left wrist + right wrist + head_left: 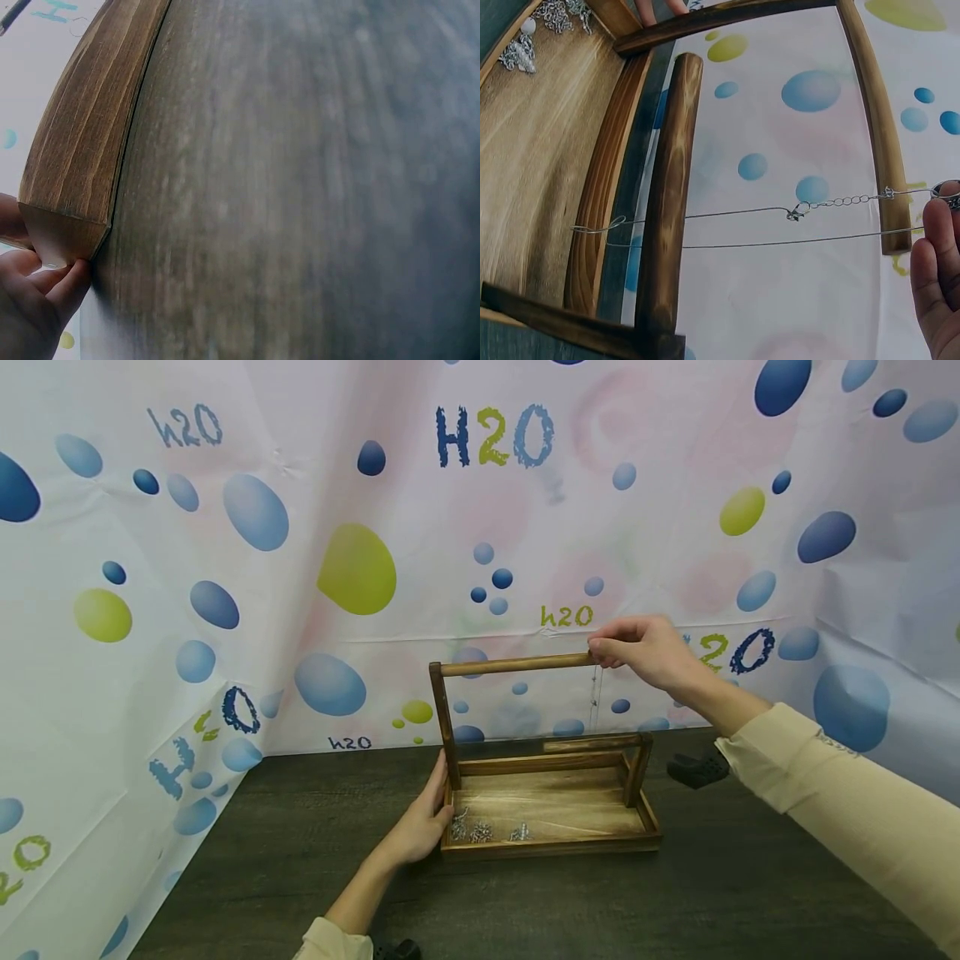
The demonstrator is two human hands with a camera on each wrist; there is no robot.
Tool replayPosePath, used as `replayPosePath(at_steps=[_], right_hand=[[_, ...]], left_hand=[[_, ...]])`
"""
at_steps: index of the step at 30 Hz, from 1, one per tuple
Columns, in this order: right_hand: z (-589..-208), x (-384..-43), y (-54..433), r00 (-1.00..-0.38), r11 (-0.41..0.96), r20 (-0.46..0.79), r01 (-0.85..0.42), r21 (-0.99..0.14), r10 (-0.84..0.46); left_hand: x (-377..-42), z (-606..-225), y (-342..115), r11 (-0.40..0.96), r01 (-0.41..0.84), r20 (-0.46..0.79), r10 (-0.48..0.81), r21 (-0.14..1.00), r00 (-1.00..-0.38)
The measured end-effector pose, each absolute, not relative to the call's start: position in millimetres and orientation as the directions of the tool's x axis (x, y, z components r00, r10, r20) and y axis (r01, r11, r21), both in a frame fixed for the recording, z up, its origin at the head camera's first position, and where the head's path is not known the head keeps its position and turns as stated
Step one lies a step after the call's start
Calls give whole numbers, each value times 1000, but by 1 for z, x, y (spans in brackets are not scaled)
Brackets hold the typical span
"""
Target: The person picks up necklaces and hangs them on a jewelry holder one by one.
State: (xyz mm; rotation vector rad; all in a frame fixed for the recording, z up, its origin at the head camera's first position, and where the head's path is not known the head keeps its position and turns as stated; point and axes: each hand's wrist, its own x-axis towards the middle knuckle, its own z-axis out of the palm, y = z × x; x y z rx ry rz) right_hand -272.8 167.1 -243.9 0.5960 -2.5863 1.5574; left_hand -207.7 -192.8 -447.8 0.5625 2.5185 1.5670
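My left hand (418,828) grips the left end of a wooden jewelry stand (551,847), with the thumb by the rim and the fingers along the outer wall. My right hand (651,647) is at the free tip of the stand's upper bar (517,664). It pinches a thin silver necklace (840,201) that hangs in a long loop. In the right wrist view the necklace's clasp and extender chain lie between the upper bar and the lower bar (671,180). Several small silver chains (482,832) lie in the tray's front left part.
The stand rests on a dark wood-grain table (300,860). Behind it hangs a white printed backdrop (480,510) with blue and green drops. A small black object (697,770) lies to the right of the stand, near the right sleeve (832,802).
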Motion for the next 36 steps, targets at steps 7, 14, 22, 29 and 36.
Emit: replayPosePath(at_steps=[7, 14, 22, 29, 36], right_hand=[[-244, -275, 178, -924, 425, 262, -363, -829, -278], [-242, -275, 185, -938, 461, 251, -338, -820, -240], [-237, -276, 189, -951, 493, 245, -307, -814, -187], [-236, -279, 188, -950, 506, 252, -311, -804, -184], [-234, -283, 185, -946, 529, 266, -325, -784, -187]], left_hand=[[-206, -448, -193, 393, 235, 80, 371, 889, -925], [-206, -449, -194, 399, 236, 81, 367, 886, -926], [-206, -449, -193, 402, 240, 86, 364, 884, -927], [-207, -448, -194, 409, 242, 83, 369, 880, -926], [-209, -448, -193, 395, 225, 72, 366, 891, -928]])
